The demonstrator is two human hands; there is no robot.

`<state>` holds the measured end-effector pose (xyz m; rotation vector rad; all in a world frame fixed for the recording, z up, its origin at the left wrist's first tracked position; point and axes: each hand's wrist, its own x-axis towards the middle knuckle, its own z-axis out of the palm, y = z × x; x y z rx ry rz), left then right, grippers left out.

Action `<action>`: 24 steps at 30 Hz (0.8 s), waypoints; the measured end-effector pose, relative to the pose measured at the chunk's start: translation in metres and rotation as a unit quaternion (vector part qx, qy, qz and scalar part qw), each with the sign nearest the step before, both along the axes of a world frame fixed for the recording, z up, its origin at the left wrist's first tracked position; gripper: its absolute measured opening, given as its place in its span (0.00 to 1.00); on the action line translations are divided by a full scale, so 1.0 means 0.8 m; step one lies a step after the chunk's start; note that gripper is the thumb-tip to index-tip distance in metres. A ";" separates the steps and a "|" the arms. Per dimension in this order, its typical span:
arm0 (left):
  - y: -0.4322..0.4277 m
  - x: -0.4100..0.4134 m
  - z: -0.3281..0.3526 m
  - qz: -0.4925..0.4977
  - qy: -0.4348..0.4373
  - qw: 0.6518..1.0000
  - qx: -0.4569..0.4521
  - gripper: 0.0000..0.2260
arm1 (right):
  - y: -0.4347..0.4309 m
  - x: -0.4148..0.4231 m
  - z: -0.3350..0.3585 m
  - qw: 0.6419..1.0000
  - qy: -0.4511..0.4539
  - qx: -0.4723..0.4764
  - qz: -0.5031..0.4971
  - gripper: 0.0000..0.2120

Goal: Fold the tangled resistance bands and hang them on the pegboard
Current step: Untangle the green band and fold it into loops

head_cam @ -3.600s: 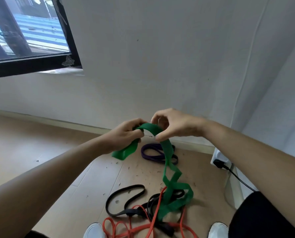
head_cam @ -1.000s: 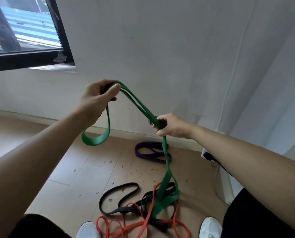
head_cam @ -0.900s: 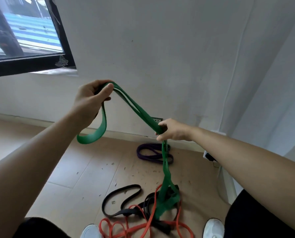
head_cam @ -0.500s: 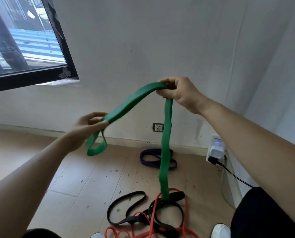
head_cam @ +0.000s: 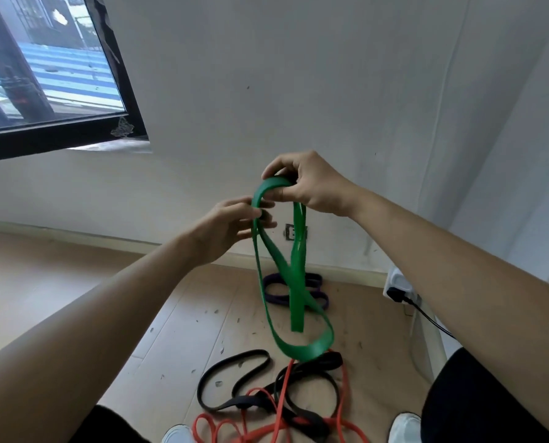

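- At the bottom edge of the frame, the toes of two white shoes stand on the pale wooden floor. Between them a thin, cord-like orange-red band is snarled with a flat, rubbery black band.
- Just above that heap, in the lower centre, hangs the bottom loop of the wide, flat, rubbery green band. I cannot tell whether it touches the tangle. If it does, lifting could drag the orange-red band up with it.
- The green band's strands cross and twist at mid-frame, so a fold made now would likely lock the twist in and hang crookedly.
- Left hand, centre of the frame: its thumb and fingers are together, pinching the left strand just below the top bend.
- Right hand, just above and right of it: its fingers are curled and clamped over the bend itself. A slack grip could let the springy rubber slide out and drop back on the heap.
- Beyond, by the skirting, lies a folded purple band, apart from the tangle.
- A wall socket and, at the right edge, a white plug adapter sit low. A swinging loop might snag its cable.
- No pegboard is in view, and a dark-framed window fills the upper left.
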<state>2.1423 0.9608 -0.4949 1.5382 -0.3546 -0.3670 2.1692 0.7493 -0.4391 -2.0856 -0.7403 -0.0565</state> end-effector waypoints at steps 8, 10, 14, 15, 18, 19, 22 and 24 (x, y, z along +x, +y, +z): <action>-0.030 0.002 0.007 0.102 -0.110 0.987 0.065 0.14 | -0.029 0.003 -0.025 0.988 0.152 0.022 0.035 0.22; -0.028 0.000 0.011 0.109 -0.120 0.984 0.067 0.11 | -0.037 0.002 -0.039 0.981 0.185 0.008 0.054 0.20; -0.025 -0.004 0.019 0.131 -0.120 0.983 0.037 0.09 | -0.025 -0.003 -0.074 0.980 0.193 0.029 0.026 0.16; -0.022 -0.005 0.021 0.137 -0.115 0.984 0.027 0.09 | -0.022 -0.004 -0.077 0.980 0.191 0.050 0.017 0.15; 0.001 -0.003 0.026 0.157 -0.110 0.981 0.016 0.11 | -0.017 -0.002 -0.066 0.965 0.215 0.149 0.009 0.12; 0.011 -0.001 0.026 0.163 -0.112 0.980 0.029 0.12 | -0.015 -0.002 -0.058 0.955 0.226 0.190 0.010 0.11; 0.028 -0.004 0.024 0.155 -0.113 0.978 0.083 0.19 | -0.005 -0.004 -0.035 0.937 0.230 0.261 0.030 0.12; 0.026 -0.008 0.024 0.138 -0.123 0.978 0.095 0.22 | 0.002 -0.007 -0.028 0.944 0.213 0.248 0.051 0.12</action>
